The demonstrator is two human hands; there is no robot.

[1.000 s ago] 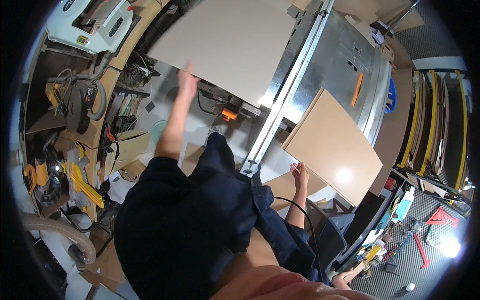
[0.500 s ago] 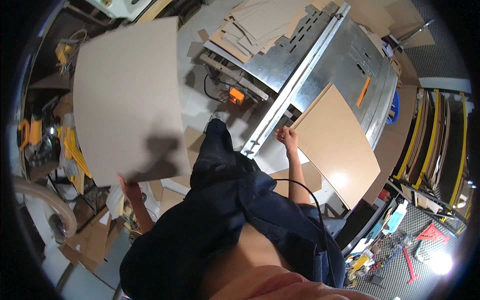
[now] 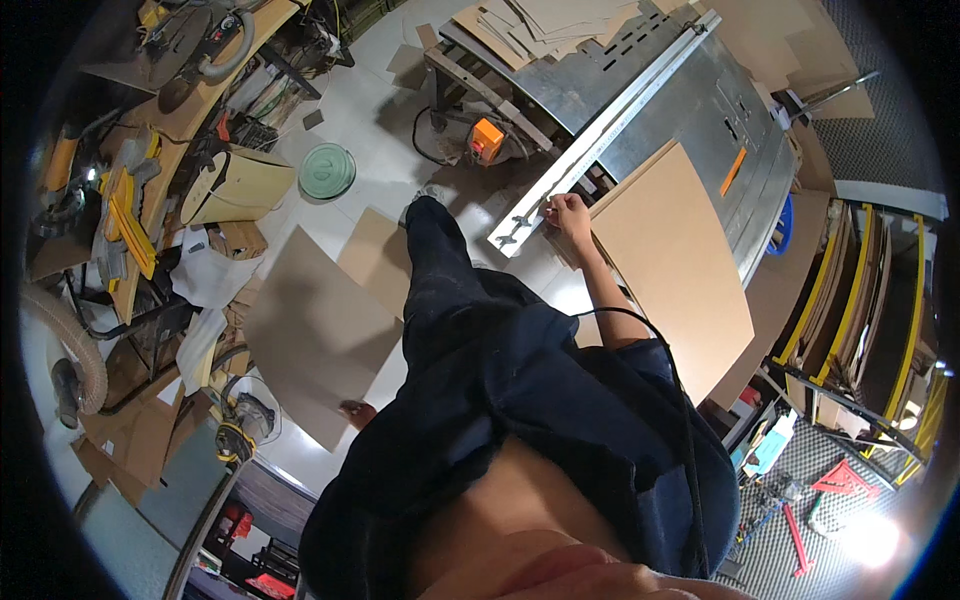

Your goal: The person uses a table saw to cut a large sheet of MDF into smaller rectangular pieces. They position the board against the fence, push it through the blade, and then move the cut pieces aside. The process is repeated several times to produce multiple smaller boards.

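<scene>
My left hand (image 3: 358,413) is low at the left, its fingers closed on the near edge of a thin grey-beige board (image 3: 315,335). The board is tilted low over the floor beside my leg, with a shadow across it. My right hand (image 3: 570,218) has its fingers curled, between the end of a long metal rail (image 3: 600,140) and a stack of tan boards (image 3: 675,260). Whatever those fingers hold, if anything, is hidden. The stacked boards lean over the near side of a metal saw table (image 3: 680,115).
An orange switch box (image 3: 486,140) is under the table. On the floor stand a round green lid (image 3: 327,171) and a cream bin (image 3: 238,187). A cluttered workbench (image 3: 190,115) runs along the left. Racked sheets (image 3: 855,300) stand at the right.
The grey-beige board has swung down from a raised position at the left, nearer my leg, uncovering the bin and lid. My left hand moved right and nearer; my right hand moved slightly farther away.
</scene>
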